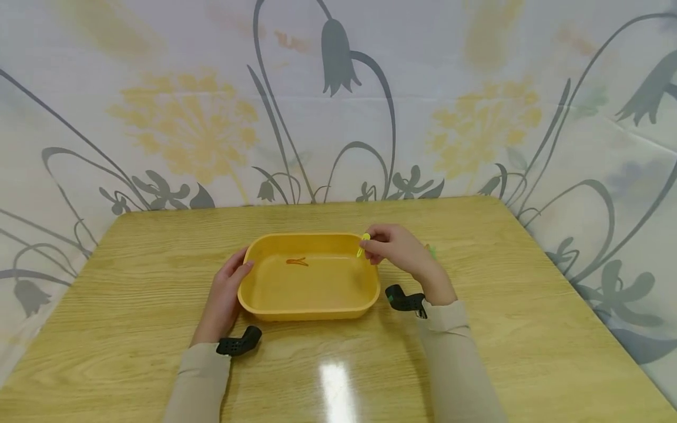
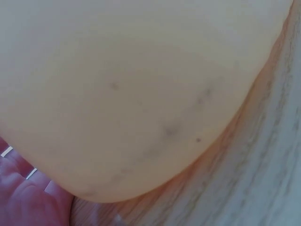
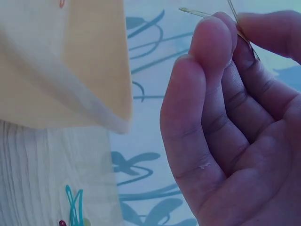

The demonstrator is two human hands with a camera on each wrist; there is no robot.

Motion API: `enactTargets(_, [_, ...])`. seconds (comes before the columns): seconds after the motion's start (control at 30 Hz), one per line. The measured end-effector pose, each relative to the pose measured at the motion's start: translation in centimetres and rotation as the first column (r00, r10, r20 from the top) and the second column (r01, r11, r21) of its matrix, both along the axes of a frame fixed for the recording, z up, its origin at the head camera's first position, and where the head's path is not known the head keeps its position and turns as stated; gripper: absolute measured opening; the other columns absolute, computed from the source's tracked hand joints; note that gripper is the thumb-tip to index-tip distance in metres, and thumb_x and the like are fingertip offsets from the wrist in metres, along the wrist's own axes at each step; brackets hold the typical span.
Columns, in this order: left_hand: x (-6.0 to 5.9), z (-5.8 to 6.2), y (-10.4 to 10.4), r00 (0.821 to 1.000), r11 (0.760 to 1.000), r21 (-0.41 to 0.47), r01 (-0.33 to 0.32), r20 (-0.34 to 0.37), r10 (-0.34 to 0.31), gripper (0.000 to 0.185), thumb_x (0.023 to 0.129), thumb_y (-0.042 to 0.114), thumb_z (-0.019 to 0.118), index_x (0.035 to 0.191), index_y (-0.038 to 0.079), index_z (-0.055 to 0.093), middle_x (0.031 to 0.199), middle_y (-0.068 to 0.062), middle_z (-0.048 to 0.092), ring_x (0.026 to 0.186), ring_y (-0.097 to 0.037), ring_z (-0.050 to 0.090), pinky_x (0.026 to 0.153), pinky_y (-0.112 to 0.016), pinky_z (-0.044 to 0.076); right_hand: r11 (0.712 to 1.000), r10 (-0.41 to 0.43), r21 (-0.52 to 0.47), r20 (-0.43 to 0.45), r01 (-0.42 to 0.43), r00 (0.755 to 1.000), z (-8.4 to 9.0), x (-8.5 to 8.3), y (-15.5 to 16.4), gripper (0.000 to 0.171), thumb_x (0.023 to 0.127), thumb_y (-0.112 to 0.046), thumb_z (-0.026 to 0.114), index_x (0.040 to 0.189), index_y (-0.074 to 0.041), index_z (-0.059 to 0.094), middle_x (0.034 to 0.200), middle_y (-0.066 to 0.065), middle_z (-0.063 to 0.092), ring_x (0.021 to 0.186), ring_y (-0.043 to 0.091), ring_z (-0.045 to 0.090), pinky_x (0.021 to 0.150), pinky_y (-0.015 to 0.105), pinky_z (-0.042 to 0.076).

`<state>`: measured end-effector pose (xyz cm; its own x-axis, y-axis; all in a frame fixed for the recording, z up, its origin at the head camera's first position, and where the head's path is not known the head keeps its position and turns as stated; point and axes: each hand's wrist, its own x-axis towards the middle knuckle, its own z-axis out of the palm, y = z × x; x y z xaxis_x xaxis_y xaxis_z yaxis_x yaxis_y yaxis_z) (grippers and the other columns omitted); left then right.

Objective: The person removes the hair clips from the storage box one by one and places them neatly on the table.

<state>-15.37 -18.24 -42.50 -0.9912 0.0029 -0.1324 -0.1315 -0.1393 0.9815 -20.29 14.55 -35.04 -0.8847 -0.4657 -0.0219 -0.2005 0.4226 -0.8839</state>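
A yellow-orange rectangular tub (image 1: 264, 301) stands on the wooden table (image 1: 529, 329), with one small orange pick (image 1: 297, 261) lying inside. My right hand (image 1: 394, 247) pinches a thin yellow-green pick (image 1: 362, 244) over the tub's far right corner; in the right wrist view the pick (image 3: 197, 12) shows between my fingertips (image 3: 214, 37). My left hand (image 1: 224, 291) rests with straight fingers against the tub's left wall. The left wrist view is filled by the tub's outer wall (image 2: 131, 94), with my fingers (image 2: 28, 200) at the bottom left.
More picks, teal and red (image 3: 73, 212), lie on the table beside the tub, and a green one (image 1: 432, 251) shows behind my right hand. A floral cloth (image 1: 338, 100) hangs behind and around the table. Black wrist camera mounts (image 1: 240, 342) sit on both wrists.
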Motion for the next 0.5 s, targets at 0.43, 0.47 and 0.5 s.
enactTargets(0.43, [-0.1,-0.3,-0.2,1.000,1.000,-0.016,0.014,-0.007,-0.014,0.054,0.096,0.034,0.046,0.145,0.017,0.029,0.148,-0.003,0.028,0.130,-0.021,0.036,0.090,-0.017,0.045,0.997,-0.082,0.006,-0.016,0.082,0.997,-0.5,-0.4,1.4,0.026,0.091,-0.030,0.058,0.081,-0.006,0.056,0.075,0.012,0.053,0.071,0.027,0.052,0.069,0.037,0.047])
enactTargets(0.47, [-0.1,-0.3,-0.2,1.000,1.000,-0.017,0.016,-0.008,-0.016,0.054,0.097,0.033,0.046,0.145,0.017,0.029,0.149,-0.004,0.028,0.130,-0.021,0.036,0.090,-0.016,0.045,0.996,-0.083,0.021,-0.026,0.083,0.996,-0.6,-0.5,1.5,0.027,0.090,-0.031,0.058,0.081,-0.006,0.056,0.075,0.012,0.052,0.070,0.026,0.050,0.067,0.035,0.045])
enactTargets(0.5, [-0.1,-0.3,-0.2,1.000,1.000,-0.020,0.013,-0.007,-0.014,0.054,0.097,0.033,0.046,0.145,0.017,0.029,0.148,-0.003,0.028,0.130,-0.020,0.036,0.090,-0.016,0.045,0.996,-0.086,0.034,-0.034,0.087,0.996,-0.6,-0.5,1.6,0.028,0.090,-0.032,0.058,0.080,-0.006,0.056,0.074,0.011,0.051,0.068,0.026,0.049,0.064,0.033,0.043])
